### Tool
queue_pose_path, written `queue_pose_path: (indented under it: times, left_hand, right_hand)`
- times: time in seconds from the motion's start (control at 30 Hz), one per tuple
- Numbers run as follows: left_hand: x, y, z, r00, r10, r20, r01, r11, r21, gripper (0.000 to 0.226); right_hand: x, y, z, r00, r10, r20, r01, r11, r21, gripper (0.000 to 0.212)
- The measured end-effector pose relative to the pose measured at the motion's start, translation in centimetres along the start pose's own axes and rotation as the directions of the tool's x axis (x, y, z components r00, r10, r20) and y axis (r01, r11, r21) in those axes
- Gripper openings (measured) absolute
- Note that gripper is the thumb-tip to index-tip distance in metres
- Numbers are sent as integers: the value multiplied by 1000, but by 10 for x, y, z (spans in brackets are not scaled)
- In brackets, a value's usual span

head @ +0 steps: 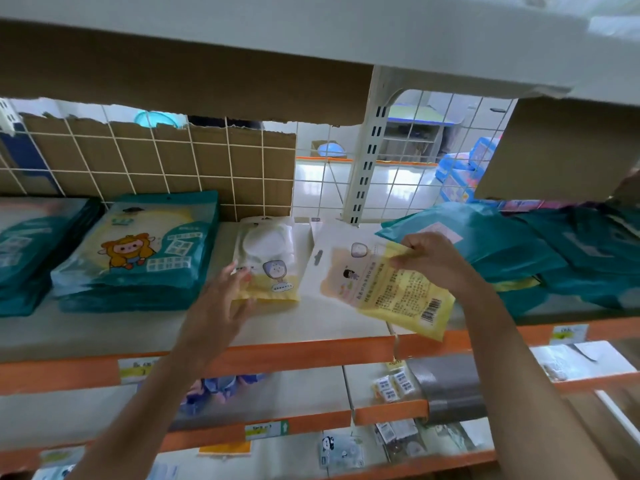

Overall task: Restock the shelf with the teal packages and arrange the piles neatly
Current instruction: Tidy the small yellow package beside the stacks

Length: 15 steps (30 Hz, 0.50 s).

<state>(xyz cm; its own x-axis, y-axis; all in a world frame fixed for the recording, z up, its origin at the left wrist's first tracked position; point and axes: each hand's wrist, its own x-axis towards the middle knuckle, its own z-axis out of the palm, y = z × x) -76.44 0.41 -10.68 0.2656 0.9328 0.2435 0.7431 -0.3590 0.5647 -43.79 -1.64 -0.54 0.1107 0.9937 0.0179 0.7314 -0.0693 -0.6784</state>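
I see the job as partly done. On the left of the shelf (311, 323) sits a teal pile (138, 258), and it looks tidy, with flat packs stacked one on top of the other. A second teal stack (24, 251) sits just beside it at the far left edge. On the right there is a teal heap (519, 251), and that one is messy: the bags lie crooked and slide over each other. I think that heap needs sorting, and the gap in the middle needs filling.

The middle is not teal at all. My right hand (429, 258) pinches the top corner of a yellow pack (388, 289) with a bar code on it, and the pack hangs tilted over the front edge of the shelf. My left hand (228, 292) is flat with its fingers spread, at the near corner of a small pack (266, 268) that lies on the shelf. It seems to touch that pack, but the hand is blurry, so I am not sure.

The tidy teal pile is near my left hand, to its left. The messy teal heap is just behind my right hand. Neither hand holds a teal bag now.
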Motion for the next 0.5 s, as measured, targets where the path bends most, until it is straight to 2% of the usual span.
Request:
queue_pose_path:
  times: [0.07,0.17,0.23,0.3,0.4,0.5]
  left_hand:
    - [-1,15,-6,997,72,18,-68,984,-163,58]
    - [0,46,-14,992,111,53,-79,906,-416,59]
    - [1,64,-13,991,108,76,-41,801,-597,65]
    - [5,74,-11,990,113,87,-11,669,-743,72]
    - [9,80,-13,997,64,47,8,510,-860,61]
    - [10,83,-16,999,-40,13,30,450,-892,56]
  right_hand:
    - [-7,-11,0,999,2,-38,4,986,165,25]
    - [-14,-25,13,998,24,-50,-4,928,373,11]
    - [-15,-32,26,998,60,-24,-41,868,494,16]
    - [-16,-37,40,996,75,39,-84,801,593,12]
    - [-13,-40,56,989,84,119,-142,748,648,8]
    - [-7,-44,69,987,139,75,-154,751,642,4]
